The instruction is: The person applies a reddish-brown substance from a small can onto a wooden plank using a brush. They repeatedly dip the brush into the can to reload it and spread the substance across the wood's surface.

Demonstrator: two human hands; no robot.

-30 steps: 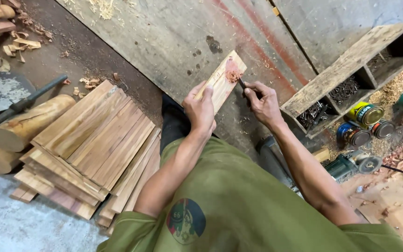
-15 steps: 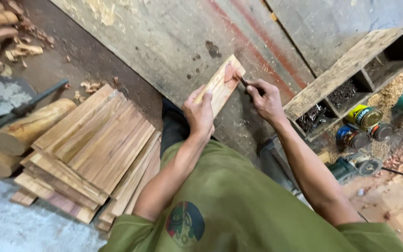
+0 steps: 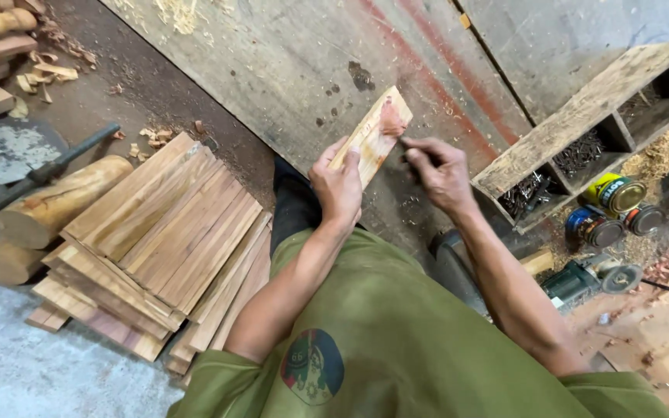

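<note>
My left hand (image 3: 340, 183) grips the lower end of a short light wooden slat (image 3: 373, 134), holding it tilted above a large grey board. A reddish-brown smear covers the slat's upper end. My right hand (image 3: 437, 172) is closed around a small dark tool whose tip touches the slat at the smear; the tool itself is mostly hidden by my fingers. Both forearms reach out from my green shirt.
A pile of similar slats (image 3: 160, 240) lies on the floor to the left, beside short logs (image 3: 56, 203). To the right stands a wooden box (image 3: 582, 124) holding nails, with small tins (image 3: 615, 193) and a green power tool (image 3: 590, 279). Sawdust is scattered about.
The slat and both hands have stayed together in place. My right hand has shifted slightly along the smeared end of the slat.
</note>
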